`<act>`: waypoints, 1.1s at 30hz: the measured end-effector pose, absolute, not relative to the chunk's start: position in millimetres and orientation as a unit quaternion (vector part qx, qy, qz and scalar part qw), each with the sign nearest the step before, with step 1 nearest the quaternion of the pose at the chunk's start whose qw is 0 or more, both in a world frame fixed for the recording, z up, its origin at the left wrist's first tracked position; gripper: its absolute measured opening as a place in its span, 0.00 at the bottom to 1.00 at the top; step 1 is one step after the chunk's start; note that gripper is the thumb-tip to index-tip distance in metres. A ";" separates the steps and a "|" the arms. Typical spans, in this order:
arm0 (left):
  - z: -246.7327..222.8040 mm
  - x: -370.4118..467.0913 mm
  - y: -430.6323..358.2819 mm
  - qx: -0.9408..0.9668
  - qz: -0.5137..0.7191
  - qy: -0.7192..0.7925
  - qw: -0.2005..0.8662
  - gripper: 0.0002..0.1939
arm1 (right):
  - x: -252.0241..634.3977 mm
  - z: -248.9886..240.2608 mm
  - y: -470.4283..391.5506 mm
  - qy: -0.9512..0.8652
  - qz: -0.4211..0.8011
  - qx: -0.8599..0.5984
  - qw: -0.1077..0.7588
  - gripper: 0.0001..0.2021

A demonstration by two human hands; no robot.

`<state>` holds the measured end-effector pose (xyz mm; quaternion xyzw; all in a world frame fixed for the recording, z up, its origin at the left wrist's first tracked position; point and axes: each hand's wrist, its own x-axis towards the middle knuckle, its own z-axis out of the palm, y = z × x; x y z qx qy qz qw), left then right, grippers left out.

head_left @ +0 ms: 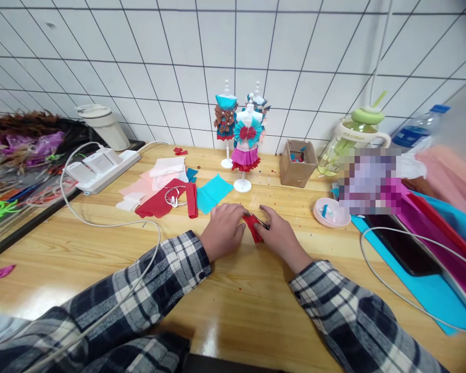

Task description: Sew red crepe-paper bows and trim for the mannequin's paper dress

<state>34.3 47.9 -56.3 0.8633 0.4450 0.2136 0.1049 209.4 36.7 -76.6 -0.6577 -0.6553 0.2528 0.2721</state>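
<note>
A small folded red piece [253, 228] lies between my two hands near the middle of the wooden table. My left hand [224, 230] is closed on its upper left edge, fingers curled. Dark-handled scissors [261, 223] are in my right hand [280, 235], their blades pointing up and left across the red piece. Just beyond my left hand lies a turquoise sheet [214, 194], with a red strip [192, 200] and a larger red piece [159, 199] to its left. Small white dress forms [242, 185] in ruffled paper clothes stand behind my hands.
Right of the forms are a cardboard box [298, 173], a pink bowl [332, 221] and a green-lidded jug [363, 135]. A phone [402, 246] rests on coloured sheets at the right. A power strip [108, 176] and white cable [112, 225] lie left, beside a white cup [103, 127].
</note>
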 end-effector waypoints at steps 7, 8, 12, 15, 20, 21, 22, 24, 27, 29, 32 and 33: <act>-56.5 34.1 45.8 0.913 0.131 0.381 0.060 0.16 | 226.1 -69.7 29.7 -0.638 0.339 -0.651 0.235 0.29; -57.3 33.1 46.5 0.916 0.126 0.376 0.055 0.16 | 230.5 -68.0 27.8 -0.633 0.368 -0.642 0.229 0.29; -60.3 29.7 50.6 0.921 0.120 0.369 0.033 0.17 | 246.8 -59.3 23.7 -0.636 0.390 -0.633 0.205 0.26; -58.9 27.4 55.0 0.916 0.139 0.377 0.027 0.18 | 248.9 -55.5 22.8 -0.693 0.287 -0.620 0.230 0.18; -48.6 9.2 70.6 0.880 0.213 0.425 0.001 0.16 | 237.6 -59.7 17.8 -0.792 0.168 -0.572 0.129 0.15; -45.9 2.2 75.0 0.867 0.225 0.443 -0.015 0.15 | 236.3 -60.9 17.0 -0.796 0.158 -0.573 0.112 0.16; -43.1 -5.8 79.7 0.856 0.229 0.463 -0.032 0.15 | 235.8 -61.9 16.5 -0.799 0.156 -0.571 0.105 0.16; -37.2 -23.9 88.9 0.832 0.216 0.507 -0.064 0.15 | 236.8 -62.7 16.2 -0.800 0.170 -0.563 0.117 0.17; -28.6 -53.5 100.3 0.800 0.156 0.572 -0.092 0.17 | 240.3 -62.1 17.0 -0.788 0.189 -0.563 0.162 0.17; -24.4 -72.5 105.0 0.775 0.087 0.619 -0.091 0.18 | 241.8 -61.9 17.8 -0.782 0.198 -0.558 0.193 0.14; -21.5 -94.7 107.8 0.747 -0.021 0.664 -0.040 0.20 | 242.7 -62.7 19.0 -0.772 0.191 -0.564 0.224 0.13; -21.2 -99.5 107.9 0.740 -0.047 0.670 -0.024 0.21 | 242.9 -63.0 19.5 -0.766 0.186 -0.570 0.230 0.13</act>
